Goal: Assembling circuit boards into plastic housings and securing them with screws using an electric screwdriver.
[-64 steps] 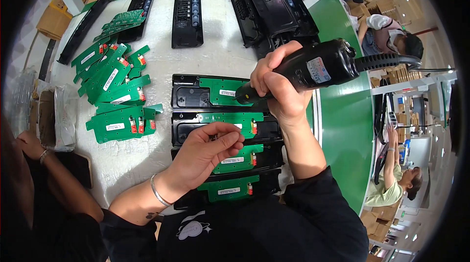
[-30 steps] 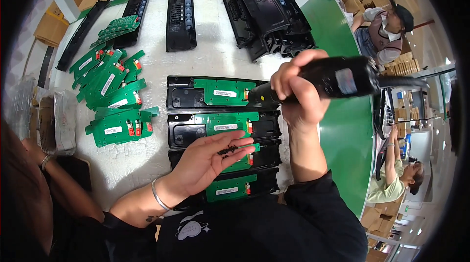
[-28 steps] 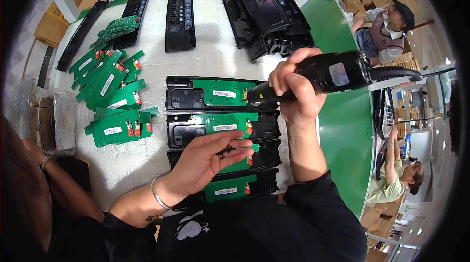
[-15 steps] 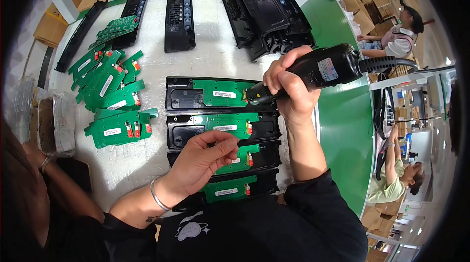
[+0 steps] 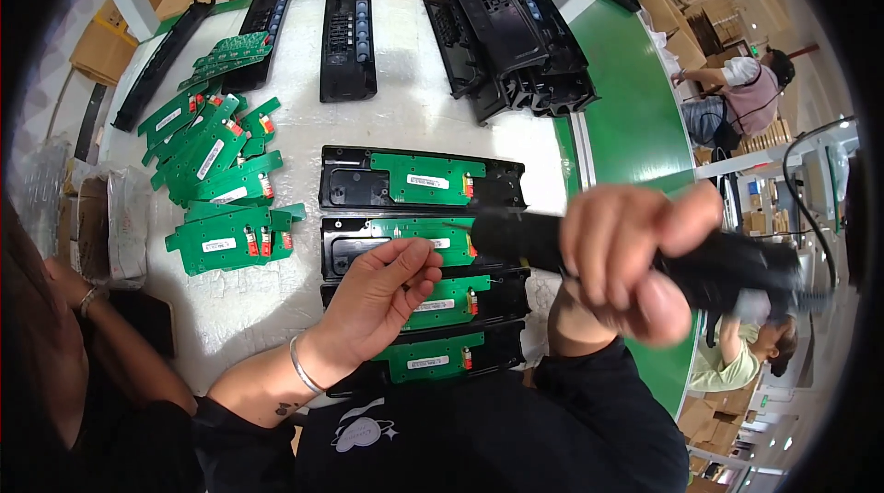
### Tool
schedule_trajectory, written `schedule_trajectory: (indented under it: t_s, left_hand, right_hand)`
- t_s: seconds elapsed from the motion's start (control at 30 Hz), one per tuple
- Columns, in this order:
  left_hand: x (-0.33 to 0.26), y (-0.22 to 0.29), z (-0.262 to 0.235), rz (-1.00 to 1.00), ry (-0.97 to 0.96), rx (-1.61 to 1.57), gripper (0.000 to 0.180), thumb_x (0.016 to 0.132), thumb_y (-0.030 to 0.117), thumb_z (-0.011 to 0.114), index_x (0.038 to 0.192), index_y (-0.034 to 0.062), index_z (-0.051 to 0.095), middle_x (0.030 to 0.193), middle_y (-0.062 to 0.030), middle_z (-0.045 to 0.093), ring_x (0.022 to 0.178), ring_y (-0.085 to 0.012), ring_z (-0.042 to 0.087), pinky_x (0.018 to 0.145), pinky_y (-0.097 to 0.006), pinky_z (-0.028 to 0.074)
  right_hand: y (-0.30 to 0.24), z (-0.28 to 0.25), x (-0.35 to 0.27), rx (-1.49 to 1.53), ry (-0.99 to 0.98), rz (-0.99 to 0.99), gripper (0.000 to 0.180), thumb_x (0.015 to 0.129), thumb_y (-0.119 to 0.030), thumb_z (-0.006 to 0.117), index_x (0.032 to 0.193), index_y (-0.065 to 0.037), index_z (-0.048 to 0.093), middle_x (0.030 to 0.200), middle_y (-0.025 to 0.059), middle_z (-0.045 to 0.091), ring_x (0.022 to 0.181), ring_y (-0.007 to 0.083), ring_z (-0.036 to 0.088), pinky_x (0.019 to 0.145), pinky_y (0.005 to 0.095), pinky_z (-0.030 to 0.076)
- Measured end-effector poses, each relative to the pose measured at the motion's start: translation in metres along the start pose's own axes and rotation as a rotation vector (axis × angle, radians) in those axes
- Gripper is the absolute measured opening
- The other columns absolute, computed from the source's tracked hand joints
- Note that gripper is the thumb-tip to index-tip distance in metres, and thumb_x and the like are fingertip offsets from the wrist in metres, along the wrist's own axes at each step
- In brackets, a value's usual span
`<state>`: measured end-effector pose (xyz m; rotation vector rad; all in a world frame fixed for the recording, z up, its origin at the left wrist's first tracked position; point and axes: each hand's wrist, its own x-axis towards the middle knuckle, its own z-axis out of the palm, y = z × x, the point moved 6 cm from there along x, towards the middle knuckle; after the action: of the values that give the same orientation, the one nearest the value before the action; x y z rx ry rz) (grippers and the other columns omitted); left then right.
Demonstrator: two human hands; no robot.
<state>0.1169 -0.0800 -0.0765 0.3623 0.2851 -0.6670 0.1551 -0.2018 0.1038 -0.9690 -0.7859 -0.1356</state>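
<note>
My right hand (image 5: 626,258), blurred by motion, grips a black corded electric screwdriver (image 5: 727,272) held sideways. Its nose end lies over the second of several black plastic housings (image 5: 341,263) stacked in a column before me. Each housing carries a green circuit board (image 5: 396,180) with a white label and a small red-and-white part at its right end. Over the left half of the second and third housings hovers my left hand (image 5: 391,281), thumb and fingers pinched together. Whatever they hold, if anything, is too small to make out.
A heap of loose green circuit boards (image 5: 207,152) lies to the left. Further black housings (image 5: 348,51) stand at the back, with a stack of them (image 5: 506,33) at back right. Another person's arm (image 5: 129,355) rests at the left. A green surface (image 5: 635,143) runs along the right.
My right hand has brought the screwdriver away from the top housing's board, toward me and to the right. My left hand stays pinched, shifted only slightly.
</note>
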Motion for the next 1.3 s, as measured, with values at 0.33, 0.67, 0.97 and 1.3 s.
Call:
schedule_trajectory:
  t_s: [0.33,0.67,0.97,1.3]
  left_hand:
    - [0.0,-0.002,0.004,-0.016,-0.137,-0.101,0.019,0.088,0.019,0.054,0.095,0.002,0.057,0.088,-0.0049,0.06,0.076,-0.0099,0.06,0.066,-0.018,0.051]
    - [0.0,-0.014,0.014,-0.174,-0.024,0.059,0.034,0.095,0.018,0.039,0.119,-0.0062,0.043,0.108,-0.0165,0.054,0.103,-0.0259,0.055,0.089,-0.03,0.045]
    - [-0.002,-0.009,0.014,-0.16,-0.103,0.208,0.013,0.092,0.011,0.045,0.096,0.0011,0.052,0.091,-0.0109,0.06,0.085,-0.0179,0.061,0.071,-0.024,0.052]
    - [-0.001,-0.009,0.012,-0.115,0.016,0.223,0.012,0.088,0.01,0.052,0.096,0.0012,0.057,0.086,-0.0054,0.06,0.072,-0.011,0.059,0.066,-0.02,0.051]
  right_hand:
    - [-0.01,0.019,-0.006,-0.046,-0.134,0.012,0.027,0.072,-0.003,0.059,0.09,-0.007,0.04,0.055,0.0029,0.05,0.044,0.015,0.048,0.041,0.0285,0.04]
    - [0.044,-0.075,0.008,-0.455,0.355,0.053,0.022,0.071,-0.001,0.046,0.093,0.001,0.044,0.06,0.0053,0.042,0.046,0.0129,0.038,0.048,0.0284,0.037]
    - [0.052,-0.109,0.008,-0.429,0.47,0.101,0.019,0.067,0.003,0.05,0.086,0.005,0.045,0.06,0.0071,0.048,0.045,0.0145,0.047,0.046,0.0271,0.04]
    - [0.058,-0.115,0.01,-0.401,0.424,0.146,0.011,0.066,0.004,0.05,0.077,0.003,0.046,0.057,0.0073,0.048,0.044,0.0142,0.047,0.045,0.0268,0.041]
